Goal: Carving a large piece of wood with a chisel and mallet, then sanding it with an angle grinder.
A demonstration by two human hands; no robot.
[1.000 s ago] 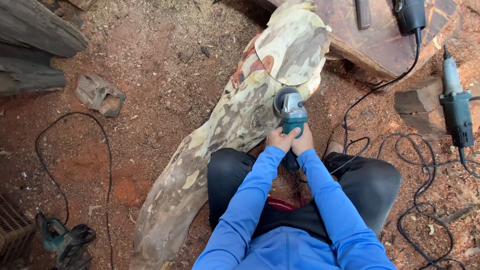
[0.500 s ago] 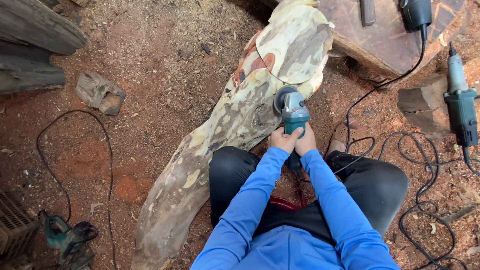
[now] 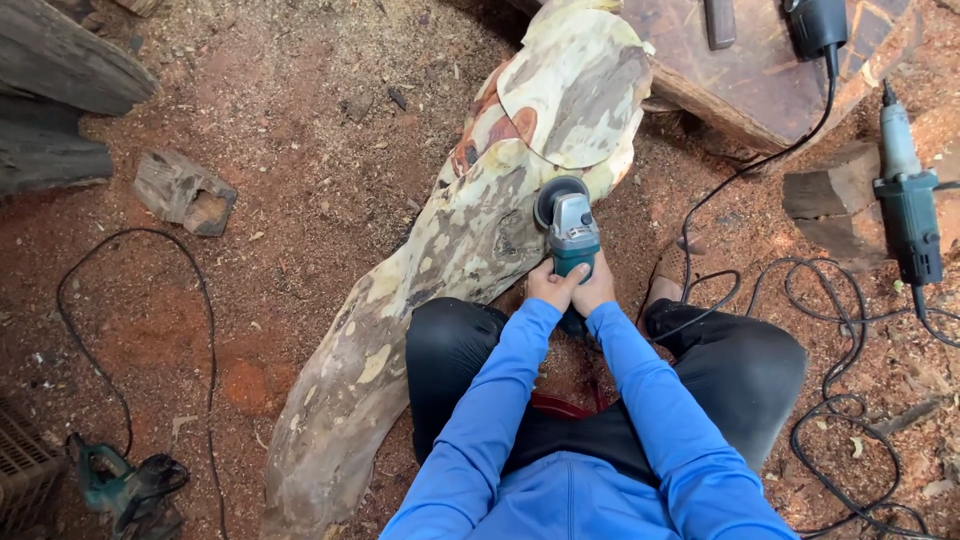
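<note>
Gripping angle grinder [image 3: 568,228] with left hand [image 3: 550,284], right hand [image 3: 598,286] against log [image 3: 450,250]

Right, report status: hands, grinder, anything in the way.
Left hand and right hand both gripping the grinder. Its disc sits against the log. Black cable trails along the right; nothing blocking the disc.

Both arms in blue sleeves stretch forward and meet in the middle; the left hand [image 3: 549,285] and right hand [image 3: 597,288] are closed, touching side by side.
</note>
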